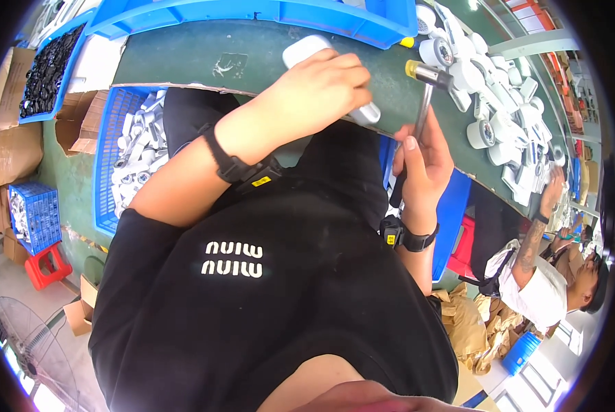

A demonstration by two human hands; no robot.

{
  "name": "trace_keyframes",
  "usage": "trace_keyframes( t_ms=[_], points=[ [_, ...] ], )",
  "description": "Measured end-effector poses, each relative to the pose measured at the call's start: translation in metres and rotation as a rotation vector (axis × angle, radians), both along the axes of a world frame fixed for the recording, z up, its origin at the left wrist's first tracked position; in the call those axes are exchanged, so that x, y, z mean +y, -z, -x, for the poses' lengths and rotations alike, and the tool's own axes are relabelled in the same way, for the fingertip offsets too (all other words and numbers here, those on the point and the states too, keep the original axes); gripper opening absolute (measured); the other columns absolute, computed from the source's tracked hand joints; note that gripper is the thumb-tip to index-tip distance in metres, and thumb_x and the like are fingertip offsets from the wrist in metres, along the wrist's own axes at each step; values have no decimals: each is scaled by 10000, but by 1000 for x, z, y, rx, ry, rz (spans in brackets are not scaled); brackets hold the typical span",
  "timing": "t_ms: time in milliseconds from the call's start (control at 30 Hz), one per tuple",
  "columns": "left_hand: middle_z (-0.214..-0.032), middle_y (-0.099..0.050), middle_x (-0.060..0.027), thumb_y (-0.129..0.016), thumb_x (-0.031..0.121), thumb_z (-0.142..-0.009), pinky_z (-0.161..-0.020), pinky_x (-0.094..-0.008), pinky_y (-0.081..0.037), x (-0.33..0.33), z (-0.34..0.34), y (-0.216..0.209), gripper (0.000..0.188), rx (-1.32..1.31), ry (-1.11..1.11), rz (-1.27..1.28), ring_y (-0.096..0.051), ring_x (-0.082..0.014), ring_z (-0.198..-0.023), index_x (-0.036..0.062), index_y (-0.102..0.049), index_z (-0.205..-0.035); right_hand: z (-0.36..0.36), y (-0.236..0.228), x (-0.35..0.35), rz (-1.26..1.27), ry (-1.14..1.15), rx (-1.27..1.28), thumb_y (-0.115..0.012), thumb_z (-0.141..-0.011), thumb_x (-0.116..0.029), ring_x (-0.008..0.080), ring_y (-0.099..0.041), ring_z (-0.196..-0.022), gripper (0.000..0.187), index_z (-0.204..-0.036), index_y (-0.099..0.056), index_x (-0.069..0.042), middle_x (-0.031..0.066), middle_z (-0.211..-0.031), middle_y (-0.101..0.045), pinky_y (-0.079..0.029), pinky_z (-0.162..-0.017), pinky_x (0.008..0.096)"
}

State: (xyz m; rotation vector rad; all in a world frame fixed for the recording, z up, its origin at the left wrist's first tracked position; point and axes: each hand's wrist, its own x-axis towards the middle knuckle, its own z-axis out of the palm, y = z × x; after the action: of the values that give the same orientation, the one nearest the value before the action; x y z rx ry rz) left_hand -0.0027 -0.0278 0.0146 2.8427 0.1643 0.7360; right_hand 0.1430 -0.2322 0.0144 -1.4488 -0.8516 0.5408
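The white part (306, 51) is at the near edge of the bench (184, 53), my left hand (321, 93) folded over it; it looks light, stiff and slick, probably best gripped round its middle. My right hand (424, 168) curls round the hammer (432, 75). A blue tray (252, 15) blocks the far side; heaped white pieces (517, 130) crowd my right.

Green table (184, 55) — pale scuffed patch (230, 65) on its surface. Blue tray (204, 14) sits along far side; white plastic parts (467, 75) lie heaped — right.
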Motion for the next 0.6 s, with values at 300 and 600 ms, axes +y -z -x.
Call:
trace_keyframes(
  t_ms=[300,600],
  points=[
    [-1267,-735,-120,-713,-26,-877,-1027,-434,-560,14,41,14,278,-179,-318,266,-663,-343,-1235,64,-785,-1130,-6,16,1,80,-110,63,-613,-1074,-39,27,-509,-632,572,-1635,-504,-40,20,-984,-685,-431,-542,201],
    [-1136,-757,-77,-814,64,-891,-864,-421,-616,36,29,49,229,-299,-286,69,-726,-341,-1047,67,-801,-1119,5,-20,33,-54,-80,-266,-478,-1134,16,26,-459,-606,550,-1677,-445,-67,41,-978,-682,-395,-558,195]
  ],
)
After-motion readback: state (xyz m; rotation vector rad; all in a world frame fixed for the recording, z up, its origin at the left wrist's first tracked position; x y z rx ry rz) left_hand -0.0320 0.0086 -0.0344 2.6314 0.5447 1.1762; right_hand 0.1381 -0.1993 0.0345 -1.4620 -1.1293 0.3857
